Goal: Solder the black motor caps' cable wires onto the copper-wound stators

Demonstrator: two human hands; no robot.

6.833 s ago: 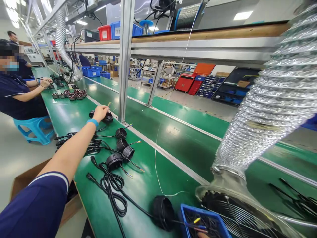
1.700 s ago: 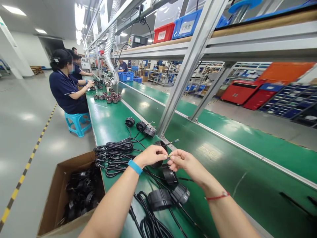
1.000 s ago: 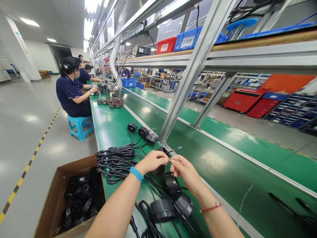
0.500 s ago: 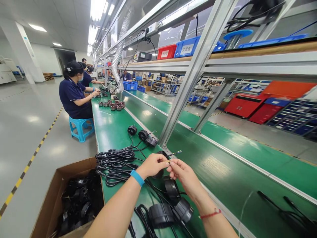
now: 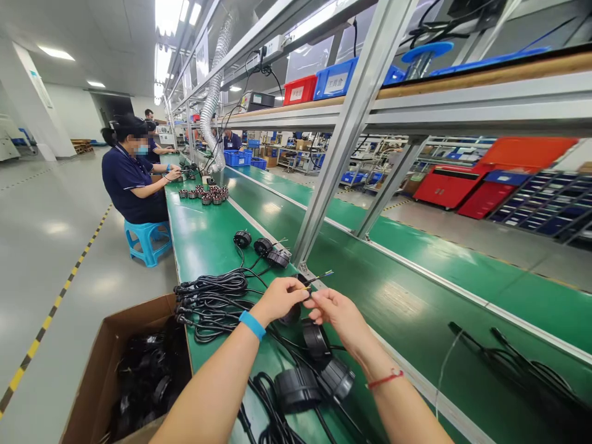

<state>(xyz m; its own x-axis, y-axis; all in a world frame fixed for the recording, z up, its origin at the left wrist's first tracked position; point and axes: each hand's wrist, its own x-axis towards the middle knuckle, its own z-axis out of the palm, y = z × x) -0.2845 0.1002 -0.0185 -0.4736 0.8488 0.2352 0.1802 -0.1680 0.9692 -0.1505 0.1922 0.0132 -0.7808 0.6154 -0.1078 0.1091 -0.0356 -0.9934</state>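
My left hand [image 5: 280,298], with a blue wristband, and my right hand [image 5: 333,312], with a red string at the wrist, meet above the green bench [image 5: 203,234]. Both pinch the thin wire ends [image 5: 319,277] that stick out of a round black part [image 5: 293,311] under the left hand. More round black parts [image 5: 317,338] with black cords [image 5: 217,296] lie in a row just below my hands. Three further ones [image 5: 263,245] lie farther up the bench.
An open cardboard box [image 5: 92,364] of black parts stands on the floor at the left. A slanted metal post [image 5: 342,135] rises just behind my hands. A seated person [image 5: 129,179] works farther along, near a cluster of small metal parts [image 5: 203,194]. Black cords [image 5: 509,364] lie on the conveyor at the right.
My hands stay together on the wire ends, shifted slightly down and left in view. The camera has tilted a little, bringing the cords on the conveyor more into sight.
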